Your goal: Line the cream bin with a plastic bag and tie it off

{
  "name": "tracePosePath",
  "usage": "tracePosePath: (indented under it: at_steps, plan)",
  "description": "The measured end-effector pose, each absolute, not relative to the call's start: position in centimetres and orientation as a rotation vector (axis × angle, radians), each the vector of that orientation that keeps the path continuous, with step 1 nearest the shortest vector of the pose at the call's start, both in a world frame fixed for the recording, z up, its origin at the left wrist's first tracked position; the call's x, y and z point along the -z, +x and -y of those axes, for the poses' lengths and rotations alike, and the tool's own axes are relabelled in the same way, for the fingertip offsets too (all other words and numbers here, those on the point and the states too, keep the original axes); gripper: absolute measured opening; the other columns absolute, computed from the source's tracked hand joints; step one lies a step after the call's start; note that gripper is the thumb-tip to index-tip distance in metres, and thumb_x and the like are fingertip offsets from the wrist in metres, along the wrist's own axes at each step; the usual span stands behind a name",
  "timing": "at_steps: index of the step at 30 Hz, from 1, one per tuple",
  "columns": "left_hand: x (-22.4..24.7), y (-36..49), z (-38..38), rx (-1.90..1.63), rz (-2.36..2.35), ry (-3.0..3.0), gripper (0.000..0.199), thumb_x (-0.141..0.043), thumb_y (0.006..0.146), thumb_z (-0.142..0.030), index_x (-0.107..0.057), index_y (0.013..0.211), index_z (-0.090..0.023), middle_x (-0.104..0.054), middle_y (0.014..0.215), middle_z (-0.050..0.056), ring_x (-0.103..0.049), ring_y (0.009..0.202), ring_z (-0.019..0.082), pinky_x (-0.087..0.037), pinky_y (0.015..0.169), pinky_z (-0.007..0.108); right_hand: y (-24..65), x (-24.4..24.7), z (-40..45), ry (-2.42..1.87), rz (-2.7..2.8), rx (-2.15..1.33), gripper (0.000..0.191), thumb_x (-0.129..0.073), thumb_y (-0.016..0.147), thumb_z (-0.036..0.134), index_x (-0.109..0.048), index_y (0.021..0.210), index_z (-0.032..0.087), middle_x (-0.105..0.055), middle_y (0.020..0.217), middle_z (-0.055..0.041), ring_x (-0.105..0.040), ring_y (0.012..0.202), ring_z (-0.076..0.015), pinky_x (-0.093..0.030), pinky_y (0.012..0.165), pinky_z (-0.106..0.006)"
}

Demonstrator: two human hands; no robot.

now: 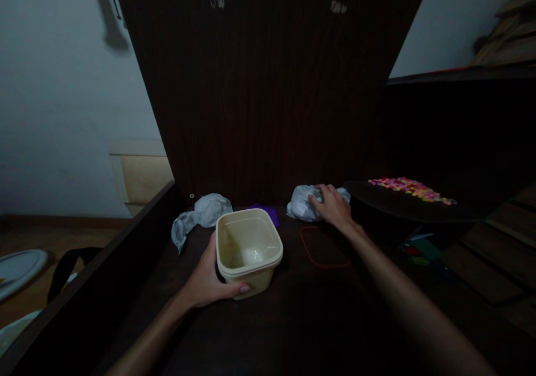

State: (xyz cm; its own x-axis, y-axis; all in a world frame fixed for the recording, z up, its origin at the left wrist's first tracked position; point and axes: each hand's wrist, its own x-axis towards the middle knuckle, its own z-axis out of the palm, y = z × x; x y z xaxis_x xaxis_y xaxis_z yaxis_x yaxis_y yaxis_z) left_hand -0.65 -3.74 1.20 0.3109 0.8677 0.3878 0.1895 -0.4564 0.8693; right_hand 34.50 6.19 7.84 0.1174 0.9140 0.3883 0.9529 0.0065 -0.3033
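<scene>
My left hand [213, 278] grips a cream plastic container [251, 278] by its near left corner, thumb across the front and fingers behind the left side. The container is open at the top, and I see nothing in it. At the back of the dark wooden surface, my right hand [333, 204] is closed over a whitish, knotted-looking plastic bag [304, 204]; the bag's contents cannot be made out. Another whitish plastic bag [211, 210] lies behind the container to the left. A purple flat item [271, 214] is partly hidden behind the container's rim.
A reddish-brown square ring [324, 265] lies on the dark surface [268, 337], below my right hand. Pink, red and yellow small pieces [410, 188] sit on a dark rounded shelf [389, 208] at right. A raised dark edge [96, 287] runs along the left.
</scene>
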Motion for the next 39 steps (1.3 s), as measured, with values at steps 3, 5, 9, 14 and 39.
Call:
tracePosePath:
  at_steps: [3,5,9,14,39]
  plan:
    - [-1.3,-0.7,3.7,-1.183,-0.949,1.863,0.117,-0.091,0.062,-0.051,-0.029,0.156,-0.019,-0.042,0.157,0.02,-0.047,0.14,0.042,-0.038,0.119,0.058,34.4,-7.9,-6.1,-1.999,1.737,0.193,0.044,-0.047,0.099,0.039,-0.061,0.13,0.011,-0.058,0.128,-0.0264,-0.065,0.11,-0.0409,-0.05,0.085,-0.047]
    - [-1.3,-0.7,3.7,-1.191,-0.947,1.87,0.118,-0.091,0.061,-0.051,-0.029,0.156,-0.018,-0.043,0.156,0.02,-0.047,0.14,0.043,-0.037,0.119,0.058,34.5,-7.3,-6.4,-2.03,1.741,0.198,0.041,-0.049,0.098,0.036,-0.064,0.123,0.008,-0.06,0.122,-0.0276,-0.065,0.107,-0.0398,-0.05,0.083,-0.045]
    - [-1.0,-0.8,3.7,-1.193,-0.939,1.876,0.118,-0.09,0.062,-0.052,-0.028,0.157,-0.018,-0.051,0.147,0.02,-0.05,0.137,0.042,-0.038,0.118,0.059,34.7,-5.4,-7.5,-1.995,1.868,0.115,0.024,-0.055,0.096,0.031,-0.071,0.099,0.013,-0.069,0.1,-0.0159,-0.067,0.096,-0.0272,-0.049,0.083,-0.033]
    - [-1.5,-1.0,3.9,-1.276,-0.92,1.969,0.114,-0.091,0.061,-0.048,-0.031,0.154,-0.018,-0.055,0.14,0.019,-0.056,0.131,0.041,-0.045,0.113,0.06,34.2,-5.0,-8.0,-1.94,1.839,0.218,0.03,-0.048,0.098,0.033,-0.067,0.105,0.01,-0.066,0.106,-0.0197,-0.06,0.103,-0.0318,-0.045,0.092,-0.04]
    - [-1.5,-6.6,1.2,-1.686,-1.296,2.248,0.113,-0.092,0.055,-0.055,-0.035,0.148,-0.024,-0.059,0.135,0.018,-0.064,0.119,0.046,-0.054,0.099,0.069,24.7,-1.2,-7.5,-1.67,2.538,0.011,0.028,-0.063,0.099,0.031,-0.064,0.123,0.016,-0.065,0.127,-0.0098,-0.064,0.116,-0.0252,-0.053,0.1,-0.049]
